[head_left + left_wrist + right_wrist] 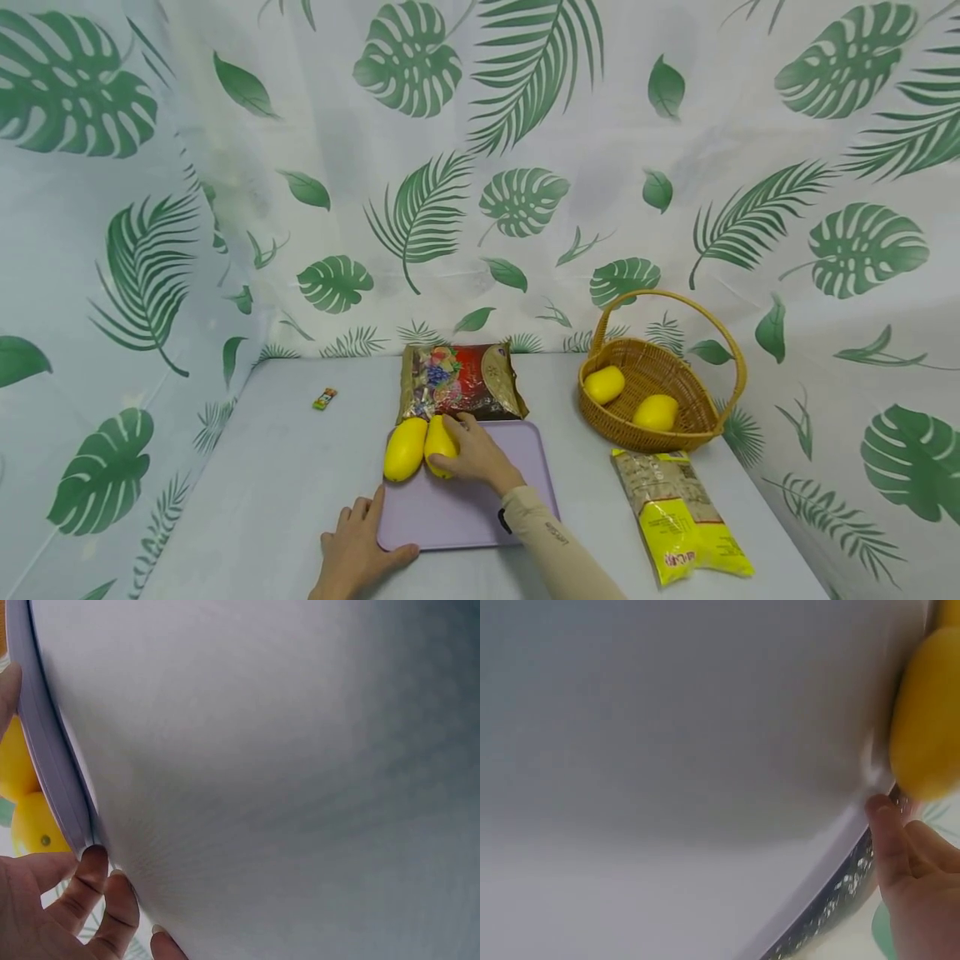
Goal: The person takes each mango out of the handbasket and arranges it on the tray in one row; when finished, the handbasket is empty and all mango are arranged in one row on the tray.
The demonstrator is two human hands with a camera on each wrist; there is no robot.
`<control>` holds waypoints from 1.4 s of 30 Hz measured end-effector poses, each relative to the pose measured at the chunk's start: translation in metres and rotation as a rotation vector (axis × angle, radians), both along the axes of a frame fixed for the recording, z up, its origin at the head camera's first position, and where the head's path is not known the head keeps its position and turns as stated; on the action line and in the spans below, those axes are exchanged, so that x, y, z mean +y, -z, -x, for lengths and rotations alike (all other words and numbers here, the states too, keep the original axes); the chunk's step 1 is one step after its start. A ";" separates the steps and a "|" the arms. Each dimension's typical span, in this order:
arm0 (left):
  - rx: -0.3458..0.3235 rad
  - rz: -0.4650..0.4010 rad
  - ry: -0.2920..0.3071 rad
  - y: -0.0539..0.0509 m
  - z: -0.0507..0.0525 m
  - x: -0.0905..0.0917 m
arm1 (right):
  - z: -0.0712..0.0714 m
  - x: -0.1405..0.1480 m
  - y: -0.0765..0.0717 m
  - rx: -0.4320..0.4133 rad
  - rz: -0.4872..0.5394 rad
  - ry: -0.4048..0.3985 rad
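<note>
2 yellow fruits [404, 451] on tray [457, 523], looks like 2 left in basket [624, 430] | left hand [357, 546] spread against tray | right hand [480, 455] over one, can't tell if gripping

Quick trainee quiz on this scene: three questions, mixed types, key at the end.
1. How many smooth yellow oval fruits lie in the brown woven basket with the arched handle?
2. True or false: the left hand is gripping a fruit.
3. What lies just beyond the far edge of the pale purple rectangular tray?

Key:
1. Two.
2. False: the left hand touches the tray's rim; the right hand is the one on a fruit.
3. A shiny red-and-gold printed bag.
</note>
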State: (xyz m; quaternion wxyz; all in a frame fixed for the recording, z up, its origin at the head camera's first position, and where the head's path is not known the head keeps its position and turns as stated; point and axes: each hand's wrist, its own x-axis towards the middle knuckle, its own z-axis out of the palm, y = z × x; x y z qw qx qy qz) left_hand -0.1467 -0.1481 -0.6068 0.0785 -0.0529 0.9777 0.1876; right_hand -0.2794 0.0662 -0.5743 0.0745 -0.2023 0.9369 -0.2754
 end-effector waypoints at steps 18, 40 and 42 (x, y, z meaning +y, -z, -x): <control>0.022 -0.016 0.018 -0.003 0.000 -0.004 | 0.028 0.096 -0.032 0.329 -0.098 0.141; -0.013 -0.016 0.009 -0.004 -0.001 0.001 | 0.038 0.251 -0.052 0.259 -0.212 0.420; -0.015 -0.014 0.003 -0.004 -0.002 0.001 | 0.040 0.263 -0.052 0.245 -0.222 0.430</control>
